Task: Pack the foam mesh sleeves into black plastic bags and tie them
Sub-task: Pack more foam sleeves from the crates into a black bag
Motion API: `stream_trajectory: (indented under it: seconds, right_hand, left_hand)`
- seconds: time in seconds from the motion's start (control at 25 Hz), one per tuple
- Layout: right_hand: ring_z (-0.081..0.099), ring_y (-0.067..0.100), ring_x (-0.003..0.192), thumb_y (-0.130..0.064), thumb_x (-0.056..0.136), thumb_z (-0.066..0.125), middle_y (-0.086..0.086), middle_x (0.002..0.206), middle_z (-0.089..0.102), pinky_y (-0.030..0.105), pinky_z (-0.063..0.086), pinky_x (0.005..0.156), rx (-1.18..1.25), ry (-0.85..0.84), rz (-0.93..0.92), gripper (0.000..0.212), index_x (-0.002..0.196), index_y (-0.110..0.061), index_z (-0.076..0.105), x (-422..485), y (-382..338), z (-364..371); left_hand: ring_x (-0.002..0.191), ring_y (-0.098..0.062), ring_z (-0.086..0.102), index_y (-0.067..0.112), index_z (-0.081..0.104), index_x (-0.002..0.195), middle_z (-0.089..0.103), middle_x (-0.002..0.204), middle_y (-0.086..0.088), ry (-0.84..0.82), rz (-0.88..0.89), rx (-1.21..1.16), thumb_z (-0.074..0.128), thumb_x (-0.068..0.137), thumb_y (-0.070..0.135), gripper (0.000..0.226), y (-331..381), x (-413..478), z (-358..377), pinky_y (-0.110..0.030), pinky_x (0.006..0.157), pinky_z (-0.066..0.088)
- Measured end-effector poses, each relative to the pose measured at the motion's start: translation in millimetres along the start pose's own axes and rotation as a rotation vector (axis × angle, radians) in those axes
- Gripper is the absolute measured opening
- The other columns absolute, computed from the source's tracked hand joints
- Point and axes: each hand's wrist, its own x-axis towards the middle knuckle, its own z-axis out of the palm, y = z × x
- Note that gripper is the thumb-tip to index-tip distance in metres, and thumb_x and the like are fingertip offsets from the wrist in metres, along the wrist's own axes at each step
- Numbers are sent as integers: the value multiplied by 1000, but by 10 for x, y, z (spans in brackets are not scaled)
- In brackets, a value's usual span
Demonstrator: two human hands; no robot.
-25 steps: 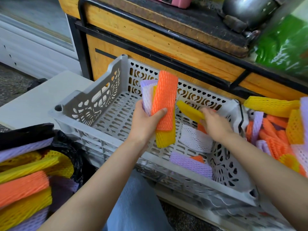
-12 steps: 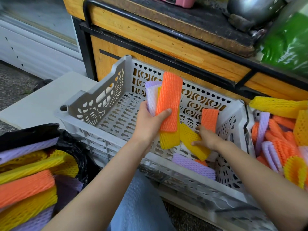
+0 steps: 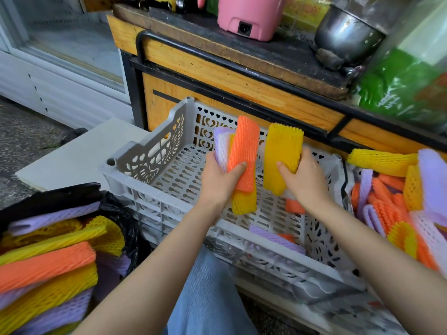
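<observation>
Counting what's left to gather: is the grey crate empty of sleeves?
No, a purple sleeve and an orange sleeve lie on the floor of the grey crate.

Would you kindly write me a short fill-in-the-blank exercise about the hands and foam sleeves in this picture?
1. The right hand grips a ____ sleeve upright above the grey crate.
2. The front sleeve of the bundle in the left hand is ____.
3. Packed sleeves fill the ____ bag at lower left.
Missing words: yellow; orange; black.
</observation>
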Motion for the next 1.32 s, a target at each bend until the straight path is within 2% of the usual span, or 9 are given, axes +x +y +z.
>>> stream_trajectory:
  seconds: [0.12,0.4,0.56,0.72,0.88,0.96,1.08,1.2,1.32]
  right_hand:
    - [54,8,71,-31,91,57,-4,96,56,19,43,59,130,-73,-82,27,113,-21,44,-254,-393,-99]
    - [49,-15,88,-35,90,56,-9,114,54,-5,37,68,343,-244,-179,43,128,-22,42,-600,-920,-245]
    - [48,-13,91,-28,88,61,-7,110,51,-3,34,74,412,-123,-319,29,115,-25,50,-806,-1327,-146]
    - [56,1,95,-17,84,67,-6,114,47,16,47,85,519,-327,-449,45,126,-16,52,-1127,-1790,198]
    - [47,3,104,-14,81,70,-4,113,43,12,36,95,474,-503,-604,53,129,-13,49,-1427,-2180,612]
    - [46,2,107,-19,86,66,-2,118,45,11,35,96,484,-584,-575,51,132,-14,44,-1481,-2332,772]
    - [36,17,129,-25,90,61,6,137,40,33,31,109,250,-414,-453,57,138,-10,35,-1366,-2270,1102]
    - [32,25,134,-30,90,61,13,144,34,35,30,110,-10,-576,-193,67,141,-4,27,-1252,-1969,1391]
    - [56,26,113,-19,90,61,11,116,61,22,39,82,97,-676,-35,37,122,-5,50,-1215,-1796,1489]
  left_hand:
    - [87,-4,57,15,34,125,50,108,5,30,80,47,64,88,19,48,19,-67,18,-14,59,51]
    - [109,-17,55,18,46,121,54,118,-5,77,369,-12,49,90,41,39,352,-472,-305,-25,88,48]
    - [117,-6,49,20,41,131,49,126,1,105,455,104,55,79,55,64,482,-885,-796,-20,94,42]
    - [113,0,50,19,30,130,48,122,7,230,354,128,72,61,48,85,464,-1156,-1319,-13,89,46]
    - [101,-17,63,-2,46,121,62,110,-14,377,301,187,74,60,53,87,271,-1231,-2056,-17,76,50]
    - [96,-20,63,6,52,106,62,100,-7,498,305,299,76,69,45,59,195,-1288,-2339,-15,75,48]
    - [87,1,54,22,47,99,55,99,4,554,315,511,76,76,33,39,222,-1363,-2592,-1,67,36]
    - [102,-12,51,16,52,116,52,105,-2,460,281,763,59,61,69,77,163,-1346,-2787,-18,83,40]
    - [116,-31,44,18,40,136,43,116,-7,373,155,1122,49,62,73,93,75,-1330,-2911,-43,97,39]
